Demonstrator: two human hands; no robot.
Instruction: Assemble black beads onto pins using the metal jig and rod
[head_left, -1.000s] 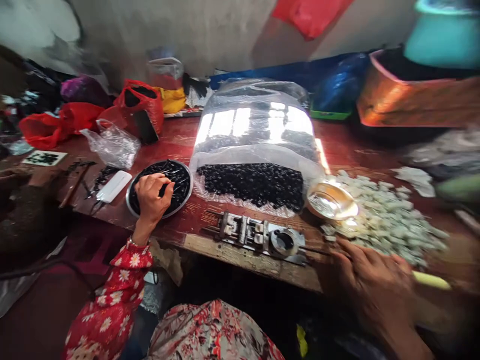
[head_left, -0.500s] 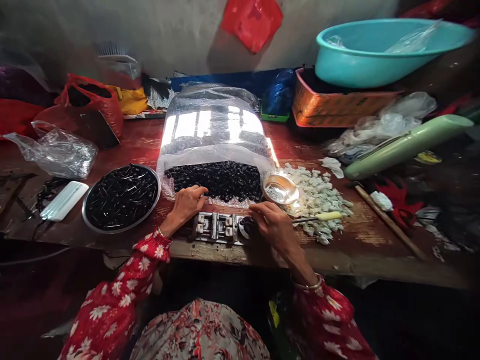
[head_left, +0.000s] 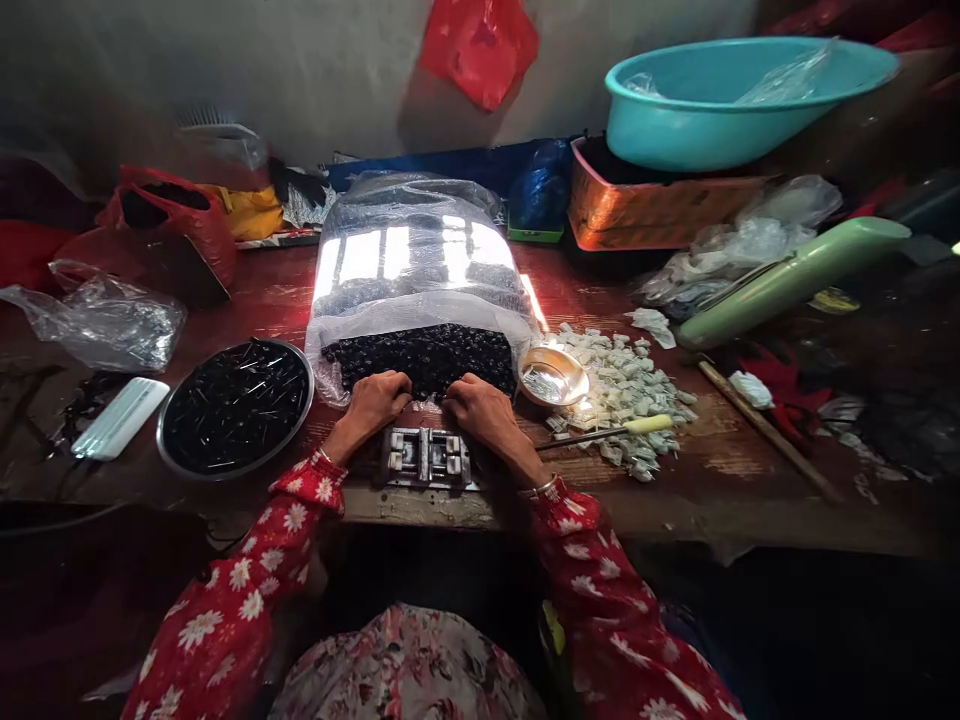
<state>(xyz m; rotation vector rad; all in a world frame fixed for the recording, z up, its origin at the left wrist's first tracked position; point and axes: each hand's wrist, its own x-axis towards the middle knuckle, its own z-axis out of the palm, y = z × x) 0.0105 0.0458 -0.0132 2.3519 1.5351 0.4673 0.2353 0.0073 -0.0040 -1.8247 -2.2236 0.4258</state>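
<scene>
My left hand (head_left: 375,402) is at the front left of an open clear plastic bag (head_left: 427,305), fingers curled together by the small black pieces (head_left: 420,355) heaped in its mouth. Opposite it, my right hand (head_left: 484,408) rests at the front right of the same heap, fingers bent inward. Whatever lies between the fingertips of either hand is hidden or too small to name. Just below the hands, a metal fixture (head_left: 425,456) with two slotted halves sits at the table's front edge.
Left stands a round metal tray (head_left: 310,400) of black parts with thin pins. To the right are a small bowl (head_left: 523,385), a pile of pale pieces (head_left: 637,375), a yellow-handled tool (head_left: 649,424) and a wooden stick (head_left: 772,433). A turquoise basin (head_left: 690,140) tops an orange crate (head_left: 652,215).
My right hand has moved left and forward, from the fixture's right end to the black pieces. My left hand stays near the bag's mouth. The view has shifted slightly.
</scene>
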